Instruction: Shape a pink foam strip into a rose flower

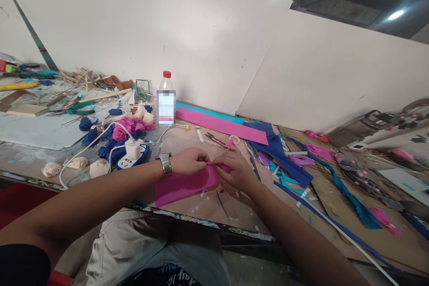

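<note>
Both my hands meet over a strip of pink crepe paper (184, 185) near the table's front edge. My left hand (191, 161), with a metal watch on its wrist, pinches the strip's upper edge. Close beside it, my right hand (236, 169) has its fingers closed on the gathered end of the same strip. Part of that end is hidden by my fingers. Just beyond my right hand lies a roll of tape (234, 139). A pair of small thread snips (216, 140) rests to its left.
A bottle with a red cap (166, 82) stands by the wall. Folded pink paper (221, 125) lies behind my hands. Left are a power strip (132, 158) with a white cable, pink paper flowers (129, 128) and green-handled pliers (82, 107). Blue strips (291, 165) lie right.
</note>
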Motion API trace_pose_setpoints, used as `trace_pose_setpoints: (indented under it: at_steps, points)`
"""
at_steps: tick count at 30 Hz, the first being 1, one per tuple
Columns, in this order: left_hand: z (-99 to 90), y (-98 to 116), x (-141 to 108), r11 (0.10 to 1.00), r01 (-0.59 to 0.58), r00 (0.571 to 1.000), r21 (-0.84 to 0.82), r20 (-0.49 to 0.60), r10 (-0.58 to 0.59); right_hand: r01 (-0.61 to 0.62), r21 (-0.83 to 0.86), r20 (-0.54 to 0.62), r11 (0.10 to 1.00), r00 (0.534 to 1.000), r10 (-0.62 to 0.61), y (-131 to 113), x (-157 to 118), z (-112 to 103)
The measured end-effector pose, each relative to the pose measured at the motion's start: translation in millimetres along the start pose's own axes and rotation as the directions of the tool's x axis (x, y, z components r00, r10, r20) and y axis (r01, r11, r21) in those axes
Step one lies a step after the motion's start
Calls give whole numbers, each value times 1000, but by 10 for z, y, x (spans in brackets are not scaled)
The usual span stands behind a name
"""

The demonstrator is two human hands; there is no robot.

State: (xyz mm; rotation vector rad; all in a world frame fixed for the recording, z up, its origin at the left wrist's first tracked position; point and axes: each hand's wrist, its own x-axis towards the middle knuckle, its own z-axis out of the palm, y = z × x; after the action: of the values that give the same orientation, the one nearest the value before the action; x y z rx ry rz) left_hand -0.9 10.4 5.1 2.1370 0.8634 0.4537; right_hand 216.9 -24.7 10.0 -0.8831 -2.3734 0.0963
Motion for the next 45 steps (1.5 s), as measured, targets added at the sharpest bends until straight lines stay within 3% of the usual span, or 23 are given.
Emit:
trace_pose_setpoints:
  at_steps: [6,21,26,35,45]
  points:
    - [-5,8,9,999,-45,999,26,-4,45,0,8,-4,1000,1000,0,-22,25,-7]
    - [3,-10,-21,998,-32,997,48,-73,36,-27,-19,-21,999,999,27,-13,14,19]
    - [27,48,-52,984,-57,984,166,-156,84,-43,0,-22,999,999,43,-27,25,19]
    - [67,70,-81,906,-35,971,423,-201,131,-65,18,-17,998,998,65,-12,7,50]
    - [133,15,-59,846,-98,964,524,-162,211,-101,19,45,995,994,100,-29,5,42]
